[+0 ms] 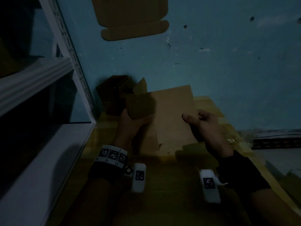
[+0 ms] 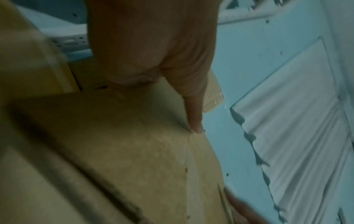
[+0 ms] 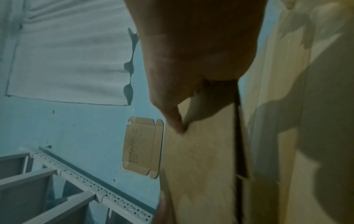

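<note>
Head view: your left hand is gripping the cardboard sheet by its folded left flap, while your right hand is pinching its right edge.

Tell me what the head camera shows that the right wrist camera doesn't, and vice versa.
Head only: the marked wristband and dark boxes by the wall. Right wrist only: a white sheet on the wall and handwriting on the taped-up cardboard cutout. Both: the right hand pinching the cardboard sheet, and the white rack.

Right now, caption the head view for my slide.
Left hand and right hand grip a cardboard blank over a cardboard stack, beside a white shelf.
</note>
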`<action>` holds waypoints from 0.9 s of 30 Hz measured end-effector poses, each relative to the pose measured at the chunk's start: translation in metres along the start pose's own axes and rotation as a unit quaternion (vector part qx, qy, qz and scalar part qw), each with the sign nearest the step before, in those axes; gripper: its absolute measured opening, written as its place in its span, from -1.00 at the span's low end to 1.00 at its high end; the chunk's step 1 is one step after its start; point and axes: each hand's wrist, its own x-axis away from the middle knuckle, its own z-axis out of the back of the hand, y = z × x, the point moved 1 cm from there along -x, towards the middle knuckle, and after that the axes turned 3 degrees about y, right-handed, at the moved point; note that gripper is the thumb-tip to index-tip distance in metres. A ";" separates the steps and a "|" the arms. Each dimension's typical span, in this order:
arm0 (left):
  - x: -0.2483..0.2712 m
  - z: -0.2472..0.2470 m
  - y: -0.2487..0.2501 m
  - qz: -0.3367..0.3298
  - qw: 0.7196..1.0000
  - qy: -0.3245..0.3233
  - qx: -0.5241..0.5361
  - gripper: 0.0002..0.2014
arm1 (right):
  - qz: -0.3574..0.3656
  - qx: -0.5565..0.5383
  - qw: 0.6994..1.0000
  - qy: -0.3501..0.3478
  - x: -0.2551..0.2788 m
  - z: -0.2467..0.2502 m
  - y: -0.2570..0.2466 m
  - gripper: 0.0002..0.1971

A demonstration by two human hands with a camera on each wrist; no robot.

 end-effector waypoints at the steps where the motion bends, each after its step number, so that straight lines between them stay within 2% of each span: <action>1: -0.002 0.000 -0.003 0.009 1.000 -0.001 -0.010 0.07 | -0.009 0.005 1.000 -0.021 0.001 -0.001 -0.001 -0.82; 4: -0.002 -0.002 -0.010 0.016 0.999 0.016 -0.028 -0.10 | -0.025 0.021 0.998 -0.056 0.002 -0.004 0.000 -0.82; 8: -0.002 0.000 -0.009 -0.027 0.995 0.060 -0.078 0.06 | 0.013 0.063 0.997 -0.051 0.001 -0.006 0.000 -0.75; 11: 0.001 0.002 -0.003 -0.045 0.991 0.075 -0.100 0.15 | 0.031 0.098 0.992 -0.080 0.003 -0.006 -0.004 -0.93; 14: 0.000 0.004 -0.001 -0.061 0.990 0.075 -0.107 0.10 | 0.053 0.166 0.981 -0.079 0.004 -0.007 -0.004 -0.70; 16: -0.002 0.007 -0.002 -0.065 0.989 0.070 -0.116 0.01 | 0.045 0.213 0.974 -0.069 0.002 -0.004 -0.003 -0.67; 19: -0.005 0.010 0.001 -0.045 0.992 0.042 -0.114 -0.27 | 0.028 0.207 0.978 0.011 -0.002 0.004 0.001 -0.66; 21: -0.008 0.015 -0.001 -0.022 0.994 0.042 -0.101 -0.32 | -0.015 0.131 0.987 0.094 -0.007 0.011 0.007 -0.71; 23: -0.017 0.021 -0.006 0.010 0.993 0.059 -0.101 -0.31 | -0.073 0.043 0.983 0.162 -0.013 0.020 0.016 -0.74; 25: -0.025 0.027 -0.010 0.041 0.991 0.084 -0.095 -0.29 | -0.124 -0.001 0.974 0.188 -0.015 0.022 0.021 -0.77; 27: -0.032 0.031 -0.012 0.066 0.991 0.097 -0.061 -0.31 | -0.151 -0.011 0.975 0.164 -0.012 0.021 0.020 -0.81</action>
